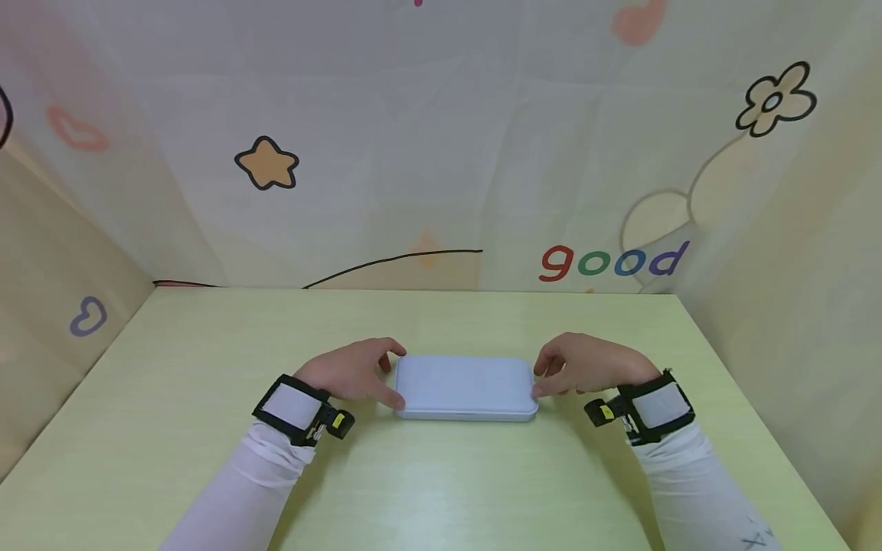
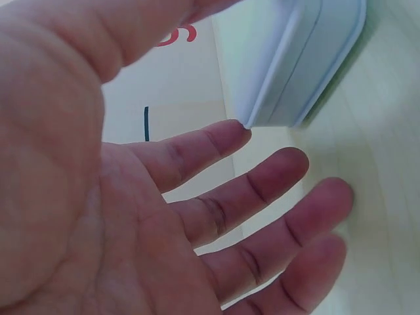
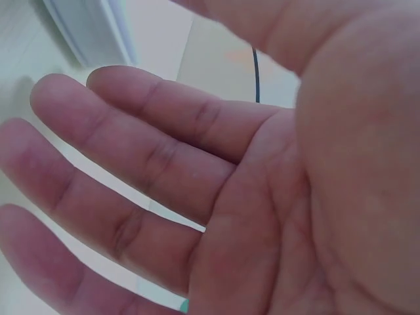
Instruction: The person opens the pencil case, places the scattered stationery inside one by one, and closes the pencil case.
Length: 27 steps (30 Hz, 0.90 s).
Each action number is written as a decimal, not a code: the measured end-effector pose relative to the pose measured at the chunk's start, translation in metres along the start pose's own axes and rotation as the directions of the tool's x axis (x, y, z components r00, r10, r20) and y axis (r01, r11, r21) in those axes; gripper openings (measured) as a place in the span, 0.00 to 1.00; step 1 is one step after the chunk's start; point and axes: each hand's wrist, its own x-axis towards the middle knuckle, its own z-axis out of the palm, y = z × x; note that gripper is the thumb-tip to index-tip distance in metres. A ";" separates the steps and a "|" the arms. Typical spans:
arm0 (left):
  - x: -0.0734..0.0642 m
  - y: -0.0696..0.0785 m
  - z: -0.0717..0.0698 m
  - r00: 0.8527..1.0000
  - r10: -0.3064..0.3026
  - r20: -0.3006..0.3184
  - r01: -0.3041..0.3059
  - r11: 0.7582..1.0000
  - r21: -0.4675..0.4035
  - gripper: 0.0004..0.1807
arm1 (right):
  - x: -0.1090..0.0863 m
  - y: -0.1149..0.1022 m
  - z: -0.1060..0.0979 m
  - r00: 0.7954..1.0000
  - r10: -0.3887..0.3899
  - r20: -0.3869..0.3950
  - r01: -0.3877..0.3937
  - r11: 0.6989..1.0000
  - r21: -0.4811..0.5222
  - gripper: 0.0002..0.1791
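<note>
A flat, pale bluish-white rectangular case (image 1: 465, 387) with rounded corners lies on the table, a seam running along its side. At its left end is my left hand (image 1: 354, 371), the thumb at the near corner and the index finger at the far corner. In the left wrist view the other fingers (image 2: 262, 184) are spread and fairly straight beside the case. My right hand (image 1: 586, 363) is at the right end, its thumb tip right at the edge. Its fingers (image 3: 118, 125) are loosely extended in the right wrist view, apart from the case's side (image 3: 98, 29).
The case and both hands are over a light wood-grain table (image 1: 427, 490). A printed cloth backdrop (image 1: 413, 153) stands behind the table, with more cloth along the left and right sides. Each wrist wears a black strap (image 1: 292, 409) with a small camera.
</note>
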 end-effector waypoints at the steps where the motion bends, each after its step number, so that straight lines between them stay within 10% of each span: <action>1: -0.001 0.000 0.000 1.000 -0.003 -0.003 0.003 1.000 0.005 0.45 | -0.001 -0.001 0.000 1.000 -0.003 -0.001 0.003 1.000 0.004 0.20; 19: -0.021 0.011 -0.002 0.990 0.024 -0.138 -0.018 0.999 0.042 0.41 | -0.020 -0.011 0.006 0.987 -0.083 -0.140 0.072 0.994 -0.082 0.13; 27: -0.035 0.013 0.010 0.936 0.104 -0.335 -0.070 0.991 0.113 0.38 | -0.029 -0.014 0.017 0.953 -0.138 -0.269 0.121 0.989 -0.082 0.14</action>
